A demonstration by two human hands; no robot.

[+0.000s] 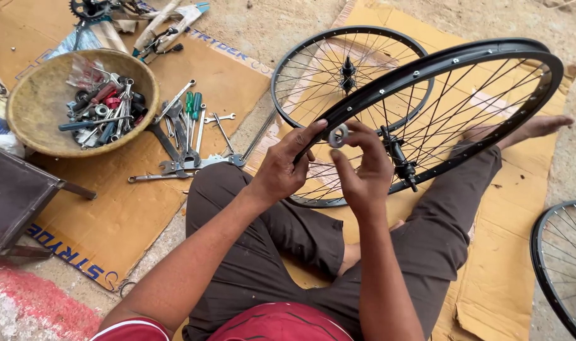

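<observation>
A black spoked bicycle wheel (pixel 455 82) is propped tilted over the lap of a seated person, its hub and axle (pixel 398 158) seen just right of the hands. The near-left part of its rim is gripped by the left hand (pixel 281 170), whose fingers are curled around the rim, the thumb laid along the rim's outer face. A small silver ring-shaped part (pixel 338 135) is pinched between thumb and fingertips of the right hand (pixel 363 173), held right against the rim beside the left thumb.

A second spoked wheel (pixel 344 69) is seen lying flat on cardboard (pixel 509 252) farther off, partly overlapped by the tilted wheel. The edge of a third wheel (pixel 562 265) is visible at the near right. To the left, on another cardboard sheet (pixel 130 215), a row of spanners and green-handled screwdrivers (pixel 187 123) is laid out. Farther left, a round woven basket (pixel 32 101) is filled with small tools and parts. A dark low stool (pixel 13 196) stands near the left edge.
</observation>
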